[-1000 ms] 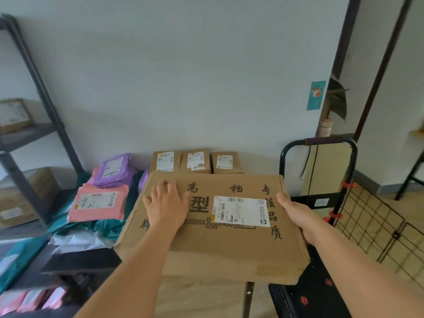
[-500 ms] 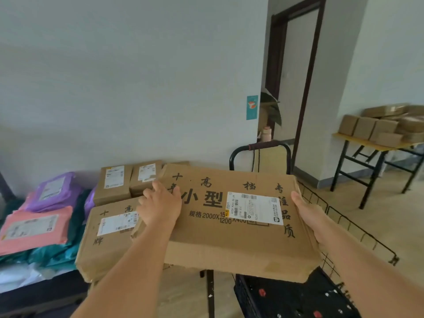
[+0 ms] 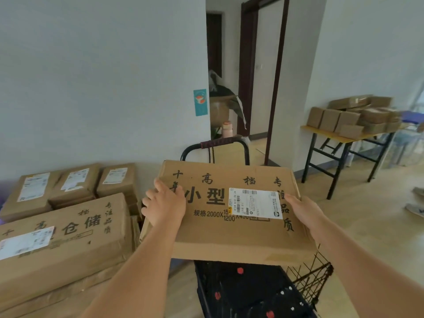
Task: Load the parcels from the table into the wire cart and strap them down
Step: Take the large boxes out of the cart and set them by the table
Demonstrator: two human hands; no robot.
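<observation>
A flat brown cardboard parcel point(image 3: 218, 235) with black characters and a white label hangs in the air above the wire cart point(image 3: 307, 281). My left hand point(image 3: 164, 204) grips its left edge, fingers curled over the top. My right hand point(image 3: 302, 211) holds its right edge, thumb on top. The cart's black deck with red and white dots shows under the parcel, and its black handle point(image 3: 215, 143) rises behind. A similar long parcel point(image 3: 66, 235) lies on the stack at left.
Three small labelled boxes point(image 3: 68, 184) stand behind the long parcel against the wall. A folding table point(image 3: 344, 138) with several brown boxes is at the right. An open doorway lies behind the cart. Shoes lie on the floor at far right.
I have lifted the flat parcel off the stack and swung it right over the cart. The view turned right, uncovering a second long parcel beneath and the folding table.
</observation>
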